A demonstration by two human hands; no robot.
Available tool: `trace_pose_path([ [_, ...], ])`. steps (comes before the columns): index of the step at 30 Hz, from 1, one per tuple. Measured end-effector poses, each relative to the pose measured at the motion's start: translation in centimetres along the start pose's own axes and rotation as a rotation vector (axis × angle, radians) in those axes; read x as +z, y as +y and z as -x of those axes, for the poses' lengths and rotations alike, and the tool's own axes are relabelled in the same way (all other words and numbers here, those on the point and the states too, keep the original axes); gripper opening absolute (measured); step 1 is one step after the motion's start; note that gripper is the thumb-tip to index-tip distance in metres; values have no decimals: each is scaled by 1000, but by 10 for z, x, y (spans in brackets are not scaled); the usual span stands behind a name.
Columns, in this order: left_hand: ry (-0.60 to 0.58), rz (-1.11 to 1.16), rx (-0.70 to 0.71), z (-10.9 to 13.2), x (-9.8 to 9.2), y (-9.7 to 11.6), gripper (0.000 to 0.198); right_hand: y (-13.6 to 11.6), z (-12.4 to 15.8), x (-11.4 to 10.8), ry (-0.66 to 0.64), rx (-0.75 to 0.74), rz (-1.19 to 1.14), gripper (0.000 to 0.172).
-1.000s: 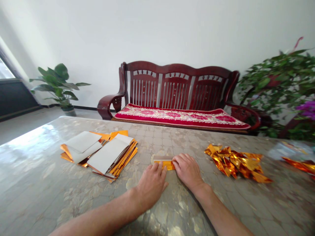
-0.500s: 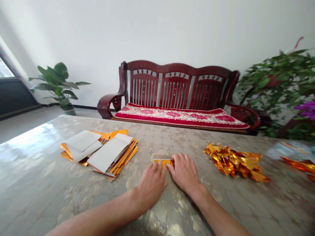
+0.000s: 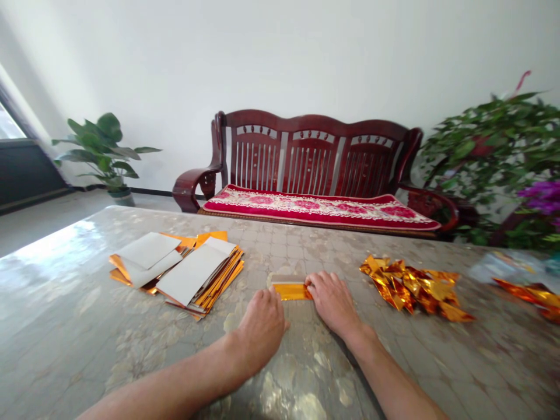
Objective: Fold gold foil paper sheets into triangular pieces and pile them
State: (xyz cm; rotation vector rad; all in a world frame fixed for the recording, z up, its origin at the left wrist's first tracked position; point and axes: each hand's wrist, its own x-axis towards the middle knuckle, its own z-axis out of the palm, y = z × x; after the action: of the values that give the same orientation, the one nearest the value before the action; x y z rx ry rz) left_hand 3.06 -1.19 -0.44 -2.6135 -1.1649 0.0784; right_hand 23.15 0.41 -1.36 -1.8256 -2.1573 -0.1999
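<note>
A small sheet of gold foil paper (image 3: 292, 291) lies on the table, folded over, with a pale strip of its back showing along the far edge. At its left end my left hand (image 3: 263, 319) has curled fingers closed on the edge; the fingertips are partly hidden. My right hand (image 3: 333, 302) grips the right end, thumb and fingers closed together. Left of my hands sits a stack of foil sheets (image 3: 195, 274), mostly pale side up with gold edges. Folded shiny gold foil pieces (image 3: 411, 286) lie in a heap to the right.
The table (image 3: 175, 361) has a glossy patterned cover. Farther right lie a clear plastic bag (image 3: 503, 267) and more orange-gold foil (image 3: 531, 296). A wooden bench (image 3: 312, 157) with a red cushion stands beyond, between a potted plant (image 3: 107, 154) and leafy plants (image 3: 485, 146).
My hands have moved apart toward the two ends of the foil paper, my left hand drawing back a little. More of the gold middle now shows.
</note>
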Motion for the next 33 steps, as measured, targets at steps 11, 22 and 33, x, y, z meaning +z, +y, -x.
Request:
trace_pose_path([
  [11,10,4,-9,-22,1,-20,35,-1,2,6,107,-71,74,13],
  [22,186,174,192,-32,21,-36,17,-5,2,8,126,-47,42,14],
  [33,162,399,127,-26,10,-5,25,-16,-7,-29,-7,-173,188,13],
])
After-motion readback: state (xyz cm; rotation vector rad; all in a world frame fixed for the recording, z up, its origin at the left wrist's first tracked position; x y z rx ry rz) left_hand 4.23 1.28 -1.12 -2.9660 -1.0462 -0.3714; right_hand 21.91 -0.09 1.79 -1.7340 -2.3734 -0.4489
